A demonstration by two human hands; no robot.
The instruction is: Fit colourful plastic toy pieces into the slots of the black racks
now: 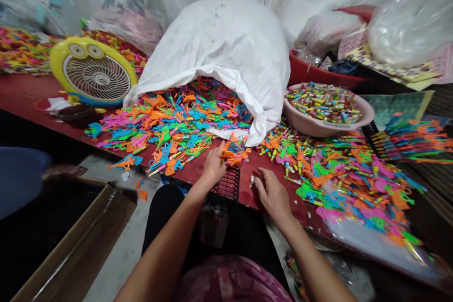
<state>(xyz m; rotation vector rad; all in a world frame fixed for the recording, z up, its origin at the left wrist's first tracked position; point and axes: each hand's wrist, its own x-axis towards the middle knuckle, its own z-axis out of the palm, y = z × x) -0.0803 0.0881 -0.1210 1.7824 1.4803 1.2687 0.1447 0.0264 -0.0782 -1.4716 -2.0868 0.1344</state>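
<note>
Head view: works at the front edge of a red worktop (247,193), with the left hand (214,168) on a clump (235,150) of mostly orange pieces, just in front of a white sack (219,33). Reaches it with fingers stretched forward and close together; cannot tell from this angle whether gripping the pieces or merely touching them. Holds the right hand (274,196) low over the worktop, loosely curled, with thumb and forefinger apart and no piece plainly between them. Shows a small white scrap (252,180) right by those fingertips, perhaps touching; cannot tell. Find the clump at the far end of a black rack (226,185), right of the main pile (166,122) spilling from the sack, and left of the heap (375,184) in front of a pink basin (314,127) of wrapped tubes (323,101). Looks like a step of handling loose pieces from the clump, judging by the left hand. Calls next, if lifting one, for a narrow pinch, easing it free of tangled neighbours without dragging others along, and for the right hand brought close enough to steady it.
</note>
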